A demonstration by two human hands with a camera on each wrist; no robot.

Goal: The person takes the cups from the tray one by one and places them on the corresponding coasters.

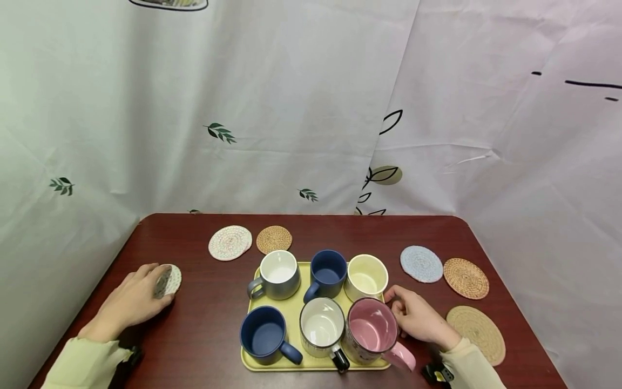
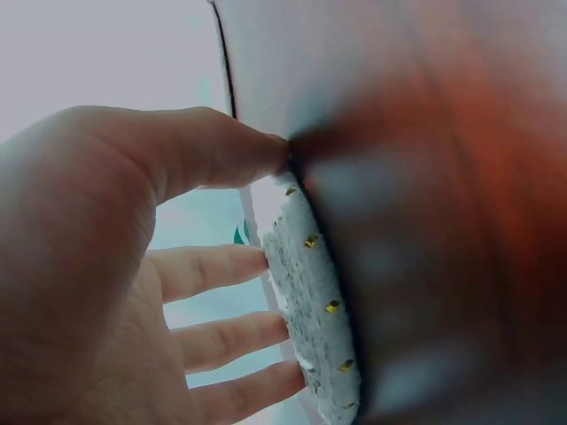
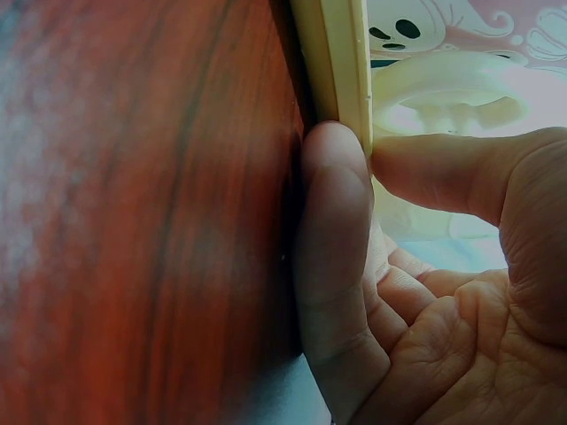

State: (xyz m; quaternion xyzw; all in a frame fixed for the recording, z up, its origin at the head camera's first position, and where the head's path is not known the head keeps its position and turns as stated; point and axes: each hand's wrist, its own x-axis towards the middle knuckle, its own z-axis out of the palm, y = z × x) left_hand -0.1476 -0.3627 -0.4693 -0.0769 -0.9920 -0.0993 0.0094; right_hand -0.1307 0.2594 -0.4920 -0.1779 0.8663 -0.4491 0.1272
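In the head view my left hand lies over a small pale round coaster at the table's left. The left wrist view has the fingertips on the face of the speckled coaster and the thumb at its upper end. A yellow tray holds several mugs, among them a pink mug and a cream mug. At the tray's right edge, my right hand pinches the rim between thumb and forefinger, the forefinger beneath; the other fingers are curled.
Behind the tray lie a white coaster and a tan coaster. On the right are a light blue coaster, a brown one and a larger beige one, close beyond my right wrist. A curtain hangs behind the table.
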